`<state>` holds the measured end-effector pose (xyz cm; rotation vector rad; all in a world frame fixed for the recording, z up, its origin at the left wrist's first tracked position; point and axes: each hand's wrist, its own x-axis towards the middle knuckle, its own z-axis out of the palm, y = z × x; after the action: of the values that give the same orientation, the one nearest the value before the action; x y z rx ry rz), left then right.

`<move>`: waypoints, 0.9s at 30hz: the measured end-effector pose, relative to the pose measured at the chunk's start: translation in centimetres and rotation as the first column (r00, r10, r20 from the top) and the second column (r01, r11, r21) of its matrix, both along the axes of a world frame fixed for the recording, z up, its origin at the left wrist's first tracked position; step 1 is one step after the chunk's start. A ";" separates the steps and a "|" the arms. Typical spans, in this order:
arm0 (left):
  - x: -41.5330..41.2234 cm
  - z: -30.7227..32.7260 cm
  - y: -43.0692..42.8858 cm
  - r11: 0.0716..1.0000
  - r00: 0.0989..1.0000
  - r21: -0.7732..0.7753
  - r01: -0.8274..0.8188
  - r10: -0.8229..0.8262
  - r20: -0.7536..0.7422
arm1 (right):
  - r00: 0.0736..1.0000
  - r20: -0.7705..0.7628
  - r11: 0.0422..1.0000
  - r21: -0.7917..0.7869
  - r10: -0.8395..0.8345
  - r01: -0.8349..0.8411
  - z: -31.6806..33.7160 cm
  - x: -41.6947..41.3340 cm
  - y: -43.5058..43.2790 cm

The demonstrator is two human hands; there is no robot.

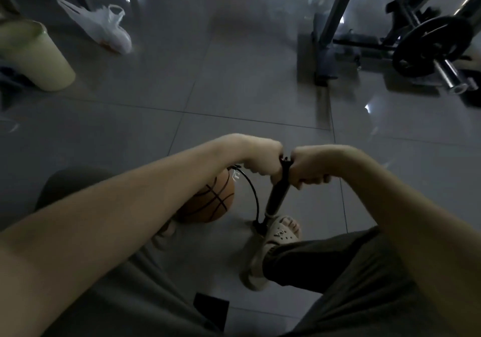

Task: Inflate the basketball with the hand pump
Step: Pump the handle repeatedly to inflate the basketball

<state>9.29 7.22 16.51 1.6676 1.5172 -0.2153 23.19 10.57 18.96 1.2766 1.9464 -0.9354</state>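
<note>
An orange basketball with black seams lies on the grey tiled floor, partly hidden behind my left forearm. A black hand pump stands upright beside it, its base under my sandalled right foot. A thin black hose curves from the pump's base up to the top of the ball. My left hand grips the left half of the pump's T-handle and my right hand grips the right half, fists touching the shaft between them.
A barbell with black weight plates on a dark metal rack stands at the back right. A white plastic bag lies at the back left, near a pale green bin. A dark flat object lies by my legs.
</note>
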 end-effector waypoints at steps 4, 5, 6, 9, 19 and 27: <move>0.5 -2.9 -0.9 0.999 0.999 0.010 -0.035 0.036 -0.019 | 0.998 0.041 0.999 0.008 0.039 -0.039 -3.6 -0.5 -0.1; 0.8 -4.8 -1.7 0.999 0.999 0.005 -0.034 0.034 -0.030 | 0.998 0.047 0.999 0.014 0.044 -0.045 -5.6 -0.4 -0.9; 1.2 -6.8 -2.6 0.999 0.999 0.004 -0.033 0.033 -0.039 | 0.998 0.043 0.999 0.017 0.050 -0.050 -7.7 -0.3 -1.7; 2.0 -11.2 -4.2 0.996 0.994 0.084 -0.022 0.031 -0.105 | 0.999 0.009 0.997 0.061 0.053 -0.053 -13.2 0.5 -3.1; 1.6 -16.3 -8.2 0.994 0.989 0.108 -0.007 0.023 -0.147 | 0.999 0.033 0.978 0.203 0.035 -0.041 -18.7 0.4 -7.6; 2.1 -12.1 -9.1 0.988 0.982 -0.079 0.130 -0.140 -0.129 | 0.994 0.052 0.993 0.069 0.097 -0.100 -13.1 0.8 -9.0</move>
<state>11.35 -1.90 4.44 1.7298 1.4772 -0.4574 23.95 1.55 5.81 1.2192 2.0015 -0.7862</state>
